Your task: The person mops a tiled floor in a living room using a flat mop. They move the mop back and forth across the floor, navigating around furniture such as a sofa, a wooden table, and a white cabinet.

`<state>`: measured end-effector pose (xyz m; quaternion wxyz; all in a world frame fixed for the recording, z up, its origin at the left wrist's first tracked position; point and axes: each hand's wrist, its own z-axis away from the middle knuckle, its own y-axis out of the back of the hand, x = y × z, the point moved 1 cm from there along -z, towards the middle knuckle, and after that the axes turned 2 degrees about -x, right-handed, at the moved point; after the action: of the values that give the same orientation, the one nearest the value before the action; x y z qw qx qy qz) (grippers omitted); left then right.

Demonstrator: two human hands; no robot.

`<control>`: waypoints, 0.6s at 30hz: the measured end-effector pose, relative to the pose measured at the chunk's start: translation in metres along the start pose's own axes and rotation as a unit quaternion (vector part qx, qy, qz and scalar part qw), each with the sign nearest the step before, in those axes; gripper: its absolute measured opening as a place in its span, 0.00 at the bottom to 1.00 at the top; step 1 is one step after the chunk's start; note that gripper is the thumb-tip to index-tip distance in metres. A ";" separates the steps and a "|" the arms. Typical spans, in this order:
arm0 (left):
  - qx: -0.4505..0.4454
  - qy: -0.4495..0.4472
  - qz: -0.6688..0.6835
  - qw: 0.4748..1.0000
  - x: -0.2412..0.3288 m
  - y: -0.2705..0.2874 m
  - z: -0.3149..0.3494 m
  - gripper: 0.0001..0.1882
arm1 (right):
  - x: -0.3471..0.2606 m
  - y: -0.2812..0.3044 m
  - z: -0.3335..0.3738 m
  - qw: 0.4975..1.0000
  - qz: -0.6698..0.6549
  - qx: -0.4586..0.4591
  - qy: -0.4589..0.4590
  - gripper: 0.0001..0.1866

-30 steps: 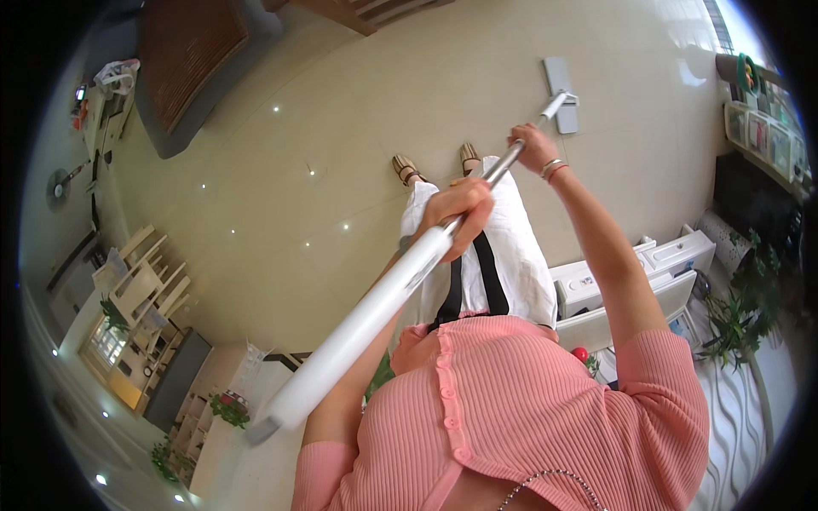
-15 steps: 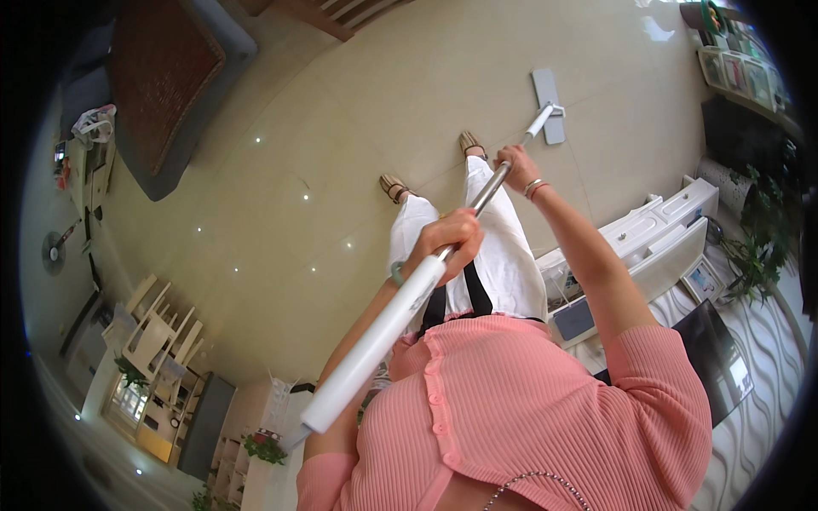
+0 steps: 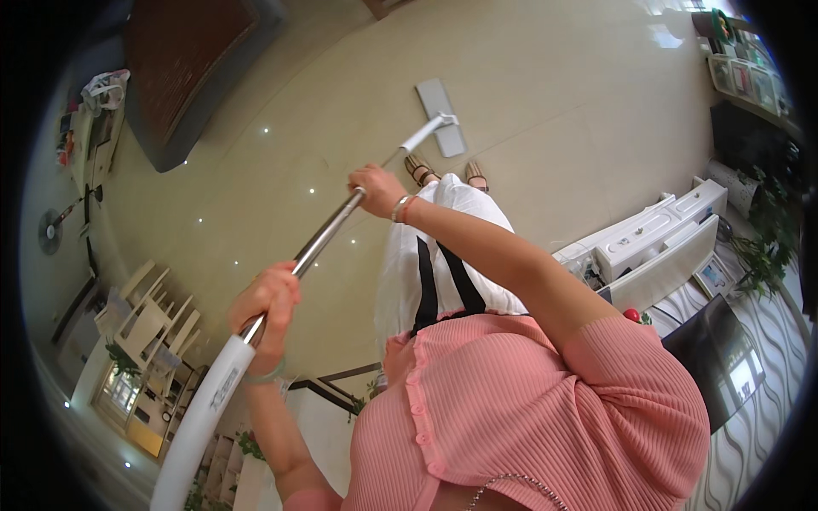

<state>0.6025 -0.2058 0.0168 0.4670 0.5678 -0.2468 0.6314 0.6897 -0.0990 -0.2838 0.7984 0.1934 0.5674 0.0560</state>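
Observation:
A flat mop runs diagonally in front of me, its grey rectangular head (image 3: 441,117) lying on the tiled floor just beyond my feet. Near the white grip (image 3: 209,409), my left hand (image 3: 268,311) is closed round the metal pole (image 3: 324,240). Farther down, my right hand (image 3: 377,189) wraps round the same pole, close to the white lower section (image 3: 423,134). The grip's upper end passes out of the picture at the lower left.
A white TV cabinet (image 3: 660,226) stands on the right, with a dark screen (image 3: 716,362) by the wavy wall. A sofa with a brown mat (image 3: 183,60) is at the upper left. Chairs (image 3: 153,328) and a fan (image 3: 53,230) stand farther left.
Both hands have swung left with the pole, and the mop head has slid left across the floor. My feet have come closer together.

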 end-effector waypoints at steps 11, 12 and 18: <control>0.013 -0.084 -0.086 0.993 0.004 -0.041 0.029 0.14 | -0.025 0.014 0.016 0.992 0.027 -0.119 0.021 0.07; 0.018 -0.093 -0.083 0.992 0.004 -0.052 0.028 0.15 | -0.021 0.021 0.024 0.991 0.039 -0.125 0.016 0.07; 0.009 -0.113 0.062 0.992 -0.019 -0.115 0.015 0.13 | 0.045 0.088 0.096 0.990 0.090 -0.091 -0.066 0.07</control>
<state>0.7085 -0.1734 -0.0230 0.3907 0.6233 -0.3268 0.5934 0.8057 -0.0274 -0.2632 0.8400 0.1735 0.4864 0.1667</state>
